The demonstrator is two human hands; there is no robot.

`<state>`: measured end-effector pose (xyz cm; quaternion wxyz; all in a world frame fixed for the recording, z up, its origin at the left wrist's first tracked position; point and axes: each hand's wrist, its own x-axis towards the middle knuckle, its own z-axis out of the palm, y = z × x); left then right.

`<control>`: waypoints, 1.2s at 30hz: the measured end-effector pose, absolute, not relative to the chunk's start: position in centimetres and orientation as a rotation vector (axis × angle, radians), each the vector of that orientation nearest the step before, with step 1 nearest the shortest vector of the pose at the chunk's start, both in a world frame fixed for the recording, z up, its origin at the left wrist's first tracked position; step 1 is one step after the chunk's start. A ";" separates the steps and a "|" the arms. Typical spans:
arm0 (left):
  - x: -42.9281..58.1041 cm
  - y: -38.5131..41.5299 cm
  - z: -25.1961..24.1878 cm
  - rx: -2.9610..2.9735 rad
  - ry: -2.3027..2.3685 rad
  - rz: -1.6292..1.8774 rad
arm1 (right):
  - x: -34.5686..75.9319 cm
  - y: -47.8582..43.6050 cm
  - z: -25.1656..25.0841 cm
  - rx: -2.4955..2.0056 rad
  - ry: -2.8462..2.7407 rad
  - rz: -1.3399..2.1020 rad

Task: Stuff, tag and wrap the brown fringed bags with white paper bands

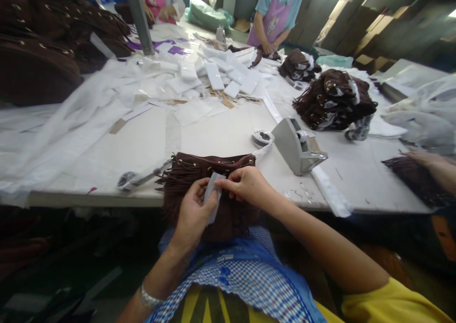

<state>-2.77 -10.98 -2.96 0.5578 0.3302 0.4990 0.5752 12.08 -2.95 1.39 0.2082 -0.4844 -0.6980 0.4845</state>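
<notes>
A dark brown fringed bag [217, 160] with brass eyelets rests against the table's front edge, partly over my lap. My left hand [194, 209] pinches a narrow strip of whitish wrapping [213, 197] between thumb and fingers, in front of the bag. At the strip's upper end, the thumb and fingers of my right hand [245, 185] are closed, touching the strip and the bag's cord area; exactly what the fingertips grip is hidden. To the left of the bag lies a wrapped strap end [130, 180], and behind it on the right a coiled, plastic-wrapped strap [262, 137].
A grey tape dispenser [297, 145] stands right of the bag. Brown fringed bags [335, 99] are stacked behind it, white packets [217, 73] are heaped mid-table, and brown bags [42, 42] pile up at left. A co-worker's hand [432, 164] is at far right; two people work opposite.
</notes>
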 end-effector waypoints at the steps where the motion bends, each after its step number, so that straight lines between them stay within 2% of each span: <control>1: -2.9 -11.0 -2.9 0.772 1.165 1.353 | 12.3 -3.0 1.2 -1.344 -1.917 1.389; 6: -3.3 -11.0 -2.9 0.743 1.123 1.309 | 13.1 -3.5 0.5 -1.144 -1.792 1.634; 15: -3.5 -10.6 -2.9 0.737 1.107 1.294 | 10.4 -4.1 -0.7 -1.330 -1.886 1.336; 19: -3.2 -10.5 -2.7 0.718 1.153 1.283 | 10.6 -4.4 0.4 -1.355 -2.105 1.158; 23: -3.0 -10.5 -2.8 0.659 1.228 1.258 | 15.7 -4.1 3.1 -1.280 -2.187 0.849; 27: -3.0 -10.3 -3.4 0.593 1.283 1.253 | 25.4 -0.8 4.7 -1.576 -1.853 0.217; 29: -3.0 -10.2 -3.6 0.588 1.289 1.248 | 30.3 1.5 4.5 -1.720 -1.704 0.079; 32: -3.1 -10.3 -3.7 0.583 1.294 1.224 | 35.0 4.3 3.5 -1.877 -1.518 0.437; 36: -3.1 -10.3 -3.7 0.569 1.329 1.210 | 36.3 5.0 3.6 -1.678 -1.223 1.074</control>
